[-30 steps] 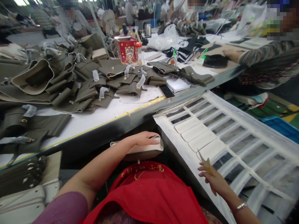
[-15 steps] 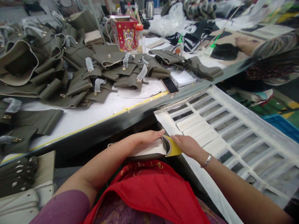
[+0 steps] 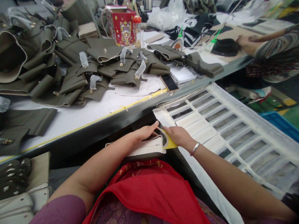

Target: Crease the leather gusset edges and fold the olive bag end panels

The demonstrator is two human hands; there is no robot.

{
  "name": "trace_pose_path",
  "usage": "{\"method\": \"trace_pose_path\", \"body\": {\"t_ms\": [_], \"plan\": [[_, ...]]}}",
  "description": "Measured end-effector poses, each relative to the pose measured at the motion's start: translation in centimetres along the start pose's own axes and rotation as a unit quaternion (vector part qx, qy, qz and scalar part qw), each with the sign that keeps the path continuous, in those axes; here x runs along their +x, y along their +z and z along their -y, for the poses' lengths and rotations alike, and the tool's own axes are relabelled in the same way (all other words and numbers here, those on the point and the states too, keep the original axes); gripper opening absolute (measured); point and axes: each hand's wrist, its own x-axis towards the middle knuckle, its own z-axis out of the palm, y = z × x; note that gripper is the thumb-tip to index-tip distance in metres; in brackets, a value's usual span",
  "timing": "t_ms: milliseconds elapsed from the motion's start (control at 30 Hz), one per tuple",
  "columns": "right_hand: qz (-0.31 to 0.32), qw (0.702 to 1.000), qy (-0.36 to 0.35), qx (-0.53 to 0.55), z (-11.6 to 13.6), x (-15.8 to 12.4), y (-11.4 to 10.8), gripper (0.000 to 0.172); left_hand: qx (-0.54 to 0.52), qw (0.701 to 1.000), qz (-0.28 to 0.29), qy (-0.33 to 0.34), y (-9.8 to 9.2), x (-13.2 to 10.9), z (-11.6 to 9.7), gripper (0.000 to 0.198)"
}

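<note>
In front of my red apron lies a folded olive bag piece [image 3: 147, 147] with a pale inner face. My left hand [image 3: 147, 131] is closed over its far side, thumb stretched toward the right end; part of the grip is hidden. My right hand [image 3: 178, 135] pinches a yellow piece with a curved edge [image 3: 171, 143], between thumb and fingers. The yellow piece stands against the right end of the bag piece, its curve bordering the opening there. Whether the two are joined I cannot tell.
Olive bags [image 3: 77, 77] with wrapped clasps cover the bench at left. A phone [image 3: 169, 82] lies near the bench edge, with a red box [image 3: 121, 26] behind. A slotted white rack [image 3: 224, 124] stands at right. Another person's hand [image 3: 249, 43] is at far right.
Both my hands have shifted slightly left and up with the bag piece and the yellow piece. More of the pale face shows. The whole view has shifted a little.
</note>
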Motion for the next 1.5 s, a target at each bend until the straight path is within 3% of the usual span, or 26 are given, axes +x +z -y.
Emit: {"method": "trace_pose_path", "body": {"t_ms": [200,333,433,700,900,1100,1500], "plan": [[-0.006,0.995,-0.058,-0.076,2.0,1.0,-0.2,0.066,-0.099,0.994,-0.025,-0.023,-0.2,0.8,0.6,0.062],[-0.012,0.992,-0.078,-0.096,2.1,0.8,-0.2,0.064,-0.063,0.998,-0.012,0.014,-0.4,0.9,0.7,0.031],[-0.019,0.991,-0.085,-0.098,2.2,0.6,-0.2,0.063,0.001,0.999,0.008,0.033,-0.5,0.8,0.7,0.021],[-0.016,0.988,-0.126,-0.092,2.3,0.8,-0.3,0.06,0.044,0.998,0.029,0.016,-0.9,0.3,0.8,0.029],[-0.008,0.984,-0.154,-0.091,2.1,1.0,-0.3,0.061,0.105,0.994,0.014,0.018,-0.8,-0.6,0.6,0.032],[-0.011,0.971,-0.221,-0.095,1.7,1.5,0.0,0.056,0.112,0.993,0.015,0.02,-0.9,-0.9,1.1,0.033],[-0.012,0.952,-0.272,-0.139,2.5,2.3,-0.8,0.052,0.148,0.985,0.078,0.035,-2.2,-1.5,1.0,0.033]]}}
